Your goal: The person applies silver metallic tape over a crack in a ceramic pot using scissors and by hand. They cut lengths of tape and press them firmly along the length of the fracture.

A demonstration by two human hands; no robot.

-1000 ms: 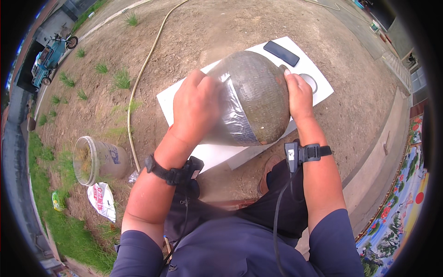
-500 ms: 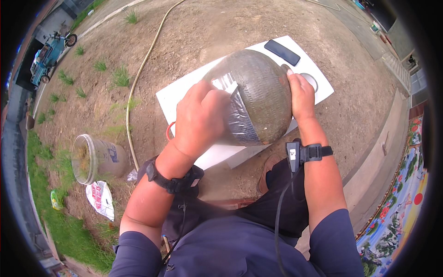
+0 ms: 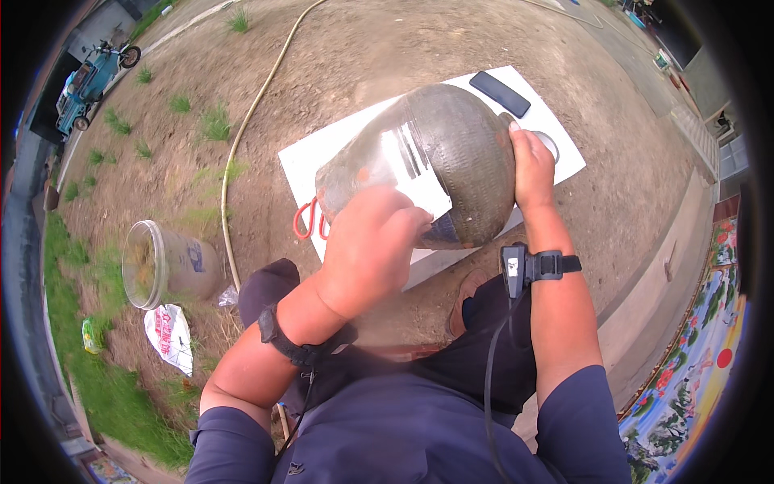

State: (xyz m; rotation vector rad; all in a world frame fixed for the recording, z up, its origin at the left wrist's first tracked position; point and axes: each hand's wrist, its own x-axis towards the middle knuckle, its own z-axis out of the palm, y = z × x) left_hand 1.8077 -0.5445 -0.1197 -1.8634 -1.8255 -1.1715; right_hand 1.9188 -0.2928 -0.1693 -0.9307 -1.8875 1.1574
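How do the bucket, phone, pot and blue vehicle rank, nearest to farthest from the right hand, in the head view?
1. Pot, touching the right hand, to its left.
2. Phone, on the white board, ahead.
3. Bucket, on the ground at left.
4. Blue vehicle, far upper left.

Bare dirt ground point(image 3: 347, 44) spreads around me, green grass point(image 3: 121, 411) along my left.
To my left, a pale hose point(image 3: 256, 105) curves past scattered grass tufts point(image 3: 215, 123); nearer me I see a translucent bucket point(image 3: 193, 274), a white bag point(image 3: 168, 339) with red print just beside it, and a small green-and-yellow packet point(image 3: 91, 335). A blue three-wheeler point(image 3: 87, 87) stands farther off. A dark phone point(image 3: 500, 94) lies ahead of me; a colourful painted panel point(image 3: 685, 371) shows at my right.
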